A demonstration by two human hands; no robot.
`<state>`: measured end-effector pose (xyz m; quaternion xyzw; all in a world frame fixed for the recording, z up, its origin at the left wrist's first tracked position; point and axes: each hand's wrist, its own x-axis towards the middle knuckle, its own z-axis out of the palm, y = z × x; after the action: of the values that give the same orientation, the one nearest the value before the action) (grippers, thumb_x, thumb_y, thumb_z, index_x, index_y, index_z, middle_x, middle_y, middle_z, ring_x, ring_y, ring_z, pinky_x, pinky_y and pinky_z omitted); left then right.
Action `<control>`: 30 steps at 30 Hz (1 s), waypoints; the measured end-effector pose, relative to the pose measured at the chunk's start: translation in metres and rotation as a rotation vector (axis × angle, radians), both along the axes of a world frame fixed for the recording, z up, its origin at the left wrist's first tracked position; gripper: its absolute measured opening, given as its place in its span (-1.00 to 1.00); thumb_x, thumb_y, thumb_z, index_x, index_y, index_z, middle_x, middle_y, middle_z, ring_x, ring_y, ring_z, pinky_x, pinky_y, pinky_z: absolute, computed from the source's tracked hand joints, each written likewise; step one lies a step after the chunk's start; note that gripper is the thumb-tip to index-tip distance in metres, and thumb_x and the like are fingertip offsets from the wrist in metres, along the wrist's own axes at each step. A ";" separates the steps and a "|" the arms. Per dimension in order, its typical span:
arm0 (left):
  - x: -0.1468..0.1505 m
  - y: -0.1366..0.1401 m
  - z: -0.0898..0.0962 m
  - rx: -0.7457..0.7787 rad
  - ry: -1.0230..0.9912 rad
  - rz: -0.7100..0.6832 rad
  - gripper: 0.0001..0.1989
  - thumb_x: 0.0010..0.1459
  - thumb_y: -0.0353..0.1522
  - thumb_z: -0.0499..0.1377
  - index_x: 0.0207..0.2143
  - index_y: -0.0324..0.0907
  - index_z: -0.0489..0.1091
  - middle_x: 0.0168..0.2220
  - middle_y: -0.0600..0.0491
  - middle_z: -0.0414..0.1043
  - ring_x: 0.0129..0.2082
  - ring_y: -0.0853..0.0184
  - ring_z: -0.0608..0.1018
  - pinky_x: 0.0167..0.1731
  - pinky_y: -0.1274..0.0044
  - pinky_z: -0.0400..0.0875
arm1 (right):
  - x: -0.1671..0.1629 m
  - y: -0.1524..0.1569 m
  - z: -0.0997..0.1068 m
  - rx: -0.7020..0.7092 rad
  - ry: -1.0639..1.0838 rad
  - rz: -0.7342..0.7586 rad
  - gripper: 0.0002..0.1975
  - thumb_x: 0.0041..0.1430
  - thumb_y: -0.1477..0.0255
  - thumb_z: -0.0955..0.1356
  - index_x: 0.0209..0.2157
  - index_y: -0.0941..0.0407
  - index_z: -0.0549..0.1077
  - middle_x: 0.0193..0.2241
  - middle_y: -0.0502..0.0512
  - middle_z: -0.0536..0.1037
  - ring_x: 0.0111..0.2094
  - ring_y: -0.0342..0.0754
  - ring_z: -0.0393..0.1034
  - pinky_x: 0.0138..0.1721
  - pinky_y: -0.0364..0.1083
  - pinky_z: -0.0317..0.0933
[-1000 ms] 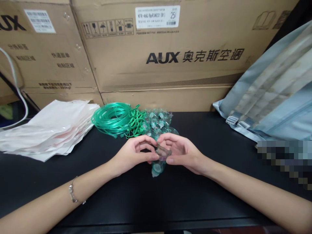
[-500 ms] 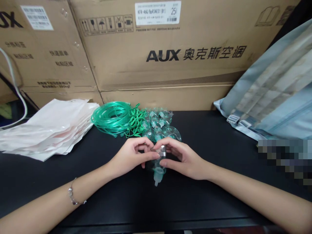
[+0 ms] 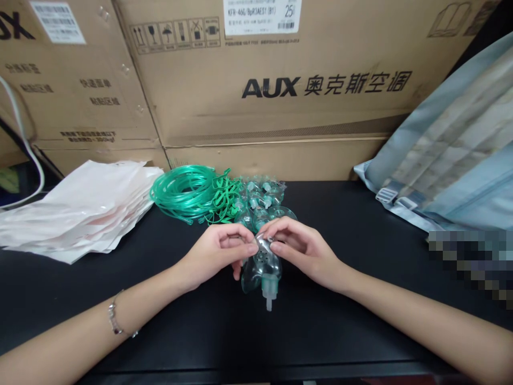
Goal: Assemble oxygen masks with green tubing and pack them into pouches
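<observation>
Together, left hand (image 3: 212, 255) and right hand (image 3: 313, 254) pinch a clear mask (image 3: 270, 263), partly covering its far end.

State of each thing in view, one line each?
Mask: held by left hand and right hand
Tubing: coiled
Straps: bunched
Other masks: clustered
Bags: stacked unevenly
Boxes: side by side, tops out of view
Backpack: partly out of frame
Bracelet: worn on left arm
Cable: bent
</observation>
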<state>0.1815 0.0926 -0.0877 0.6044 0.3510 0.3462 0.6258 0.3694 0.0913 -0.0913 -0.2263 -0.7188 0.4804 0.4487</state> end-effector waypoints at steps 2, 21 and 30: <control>0.000 0.001 0.000 0.003 -0.001 0.039 -0.82 -0.07 -0.32 0.25 -0.49 -0.25 0.34 -0.67 0.20 0.25 -0.71 0.54 0.32 -0.70 0.67 0.32 | -0.001 0.002 0.000 0.008 0.003 -0.057 -0.93 0.03 0.50 0.35 -0.37 0.11 0.46 -0.29 0.06 0.45 -0.19 -0.14 0.33 -0.14 -0.10 0.24; 0.002 -0.001 -0.005 -0.054 0.021 0.092 -0.82 -0.10 -0.32 0.27 -0.47 -0.29 0.45 -0.63 0.17 0.28 -0.72 0.60 0.24 -0.73 0.69 0.13 | -0.005 0.000 -0.001 -0.355 0.017 -0.055 -0.79 -0.13 0.53 0.43 -0.34 0.07 0.54 -0.27 0.03 0.54 -0.29 -0.16 0.45 -0.24 -0.17 0.34; 0.005 -0.002 -0.005 -0.005 0.100 0.101 -0.81 -0.08 -0.30 0.24 -0.49 -0.30 0.43 -0.59 0.13 0.35 -0.74 0.60 0.22 -0.73 0.68 0.08 | -0.005 0.000 0.006 -0.697 0.081 0.015 -0.43 -0.15 0.63 0.43 -0.04 0.07 0.32 -0.24 0.09 0.54 -0.46 -0.29 0.42 -0.46 -0.31 0.27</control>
<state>0.1869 0.0904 -0.0922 0.6010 0.4129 0.3459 0.5905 0.3641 0.0915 -0.0850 -0.3414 -0.4949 0.7088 0.3689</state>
